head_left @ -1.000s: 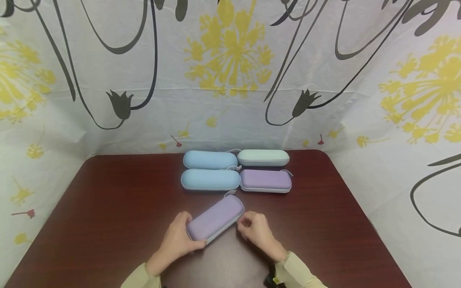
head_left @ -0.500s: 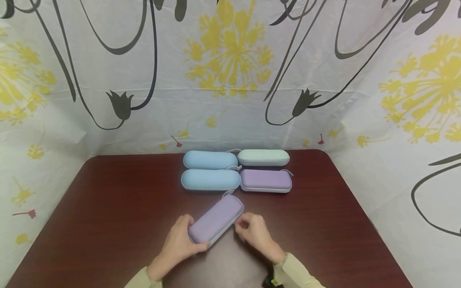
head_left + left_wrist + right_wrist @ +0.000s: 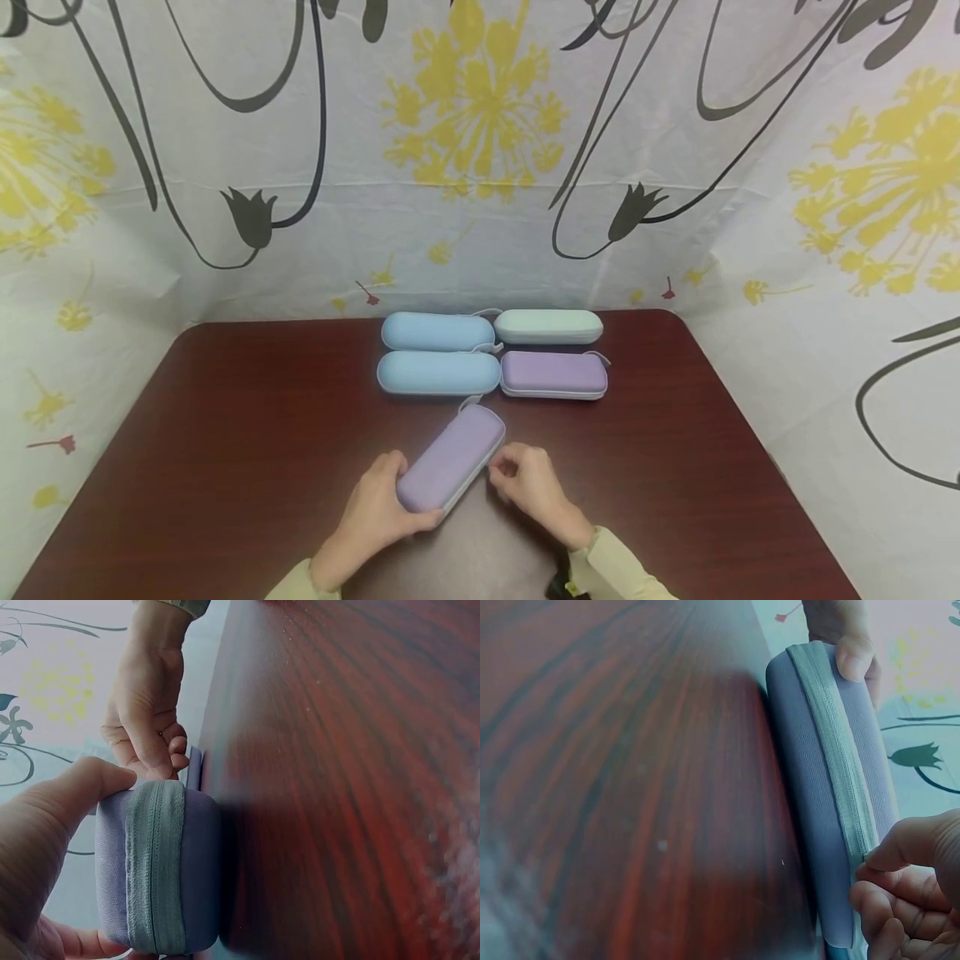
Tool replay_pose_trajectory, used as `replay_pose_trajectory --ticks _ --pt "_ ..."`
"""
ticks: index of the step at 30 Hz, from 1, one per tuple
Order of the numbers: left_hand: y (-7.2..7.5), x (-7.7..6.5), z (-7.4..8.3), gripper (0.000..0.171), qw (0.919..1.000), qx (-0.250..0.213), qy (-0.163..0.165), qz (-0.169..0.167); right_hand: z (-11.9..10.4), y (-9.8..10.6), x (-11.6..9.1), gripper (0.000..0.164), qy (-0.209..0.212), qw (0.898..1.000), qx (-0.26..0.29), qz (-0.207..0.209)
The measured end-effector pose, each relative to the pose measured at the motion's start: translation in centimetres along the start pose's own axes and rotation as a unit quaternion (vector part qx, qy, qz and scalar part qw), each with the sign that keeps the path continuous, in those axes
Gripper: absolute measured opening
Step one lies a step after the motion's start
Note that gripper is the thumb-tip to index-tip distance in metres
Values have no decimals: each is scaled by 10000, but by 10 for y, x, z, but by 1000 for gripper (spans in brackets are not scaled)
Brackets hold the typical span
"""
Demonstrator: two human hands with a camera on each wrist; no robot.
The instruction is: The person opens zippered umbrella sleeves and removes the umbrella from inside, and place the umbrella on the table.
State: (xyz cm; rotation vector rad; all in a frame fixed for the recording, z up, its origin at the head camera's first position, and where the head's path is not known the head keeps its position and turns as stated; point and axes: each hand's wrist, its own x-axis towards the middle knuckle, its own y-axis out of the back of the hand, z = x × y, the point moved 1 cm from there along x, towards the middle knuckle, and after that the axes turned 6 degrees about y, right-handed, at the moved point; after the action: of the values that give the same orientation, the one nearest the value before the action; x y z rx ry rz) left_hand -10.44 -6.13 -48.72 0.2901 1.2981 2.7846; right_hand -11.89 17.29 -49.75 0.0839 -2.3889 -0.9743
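Observation:
A lilac zippered case (image 3: 452, 460) with a pale grey-green zipper (image 3: 156, 870) lies slanted on the table near the middle. My left hand (image 3: 372, 508) grips its near end, thumb on one side and fingers round the other. At the long right side, my right hand (image 3: 531, 483) has thumb and forefinger pinched together on the zipper line, the other fingers curled. In the right wrist view those fingertips (image 3: 881, 859) hold the zipper pull, mostly hidden between them. The zipper looks closed along the part that shows. A small strap loop (image 3: 470, 402) sticks out at the far end.
Behind it stand two light blue cases (image 3: 438, 372) on the left, a mint green case (image 3: 549, 327) and another purple case (image 3: 553, 375) on the right, close together. The dark red-brown table (image 3: 247, 417) ends at a patterned cloth (image 3: 322, 250) at the back and sides.
The near end of the lilac case has swung slightly right with my left hand, so the case points more away from me. My right hand shifted slightly left, then stayed, still pinching at the zipper.

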Motion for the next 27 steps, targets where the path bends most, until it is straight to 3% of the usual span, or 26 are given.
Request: replay_pose_trajectory --ticks 10,17,22,27 --pt "-5 -2 0 63 9996 -24 -97 264 -8 -7 -3 14 365 9981 358 -347" --pt "-7 -7 3 63 9979 54 -388 516 -9 -10 -3 16 521 9976 342 -315" --pt "-2 -12 5 62 9977 -42 -578 349 -7 -10 -3 16 523 9973 387 -337" --pt "-2 -15 5 62 9984 -158 -483 238 -6 -9 -2 16 514 9976 358 -308"
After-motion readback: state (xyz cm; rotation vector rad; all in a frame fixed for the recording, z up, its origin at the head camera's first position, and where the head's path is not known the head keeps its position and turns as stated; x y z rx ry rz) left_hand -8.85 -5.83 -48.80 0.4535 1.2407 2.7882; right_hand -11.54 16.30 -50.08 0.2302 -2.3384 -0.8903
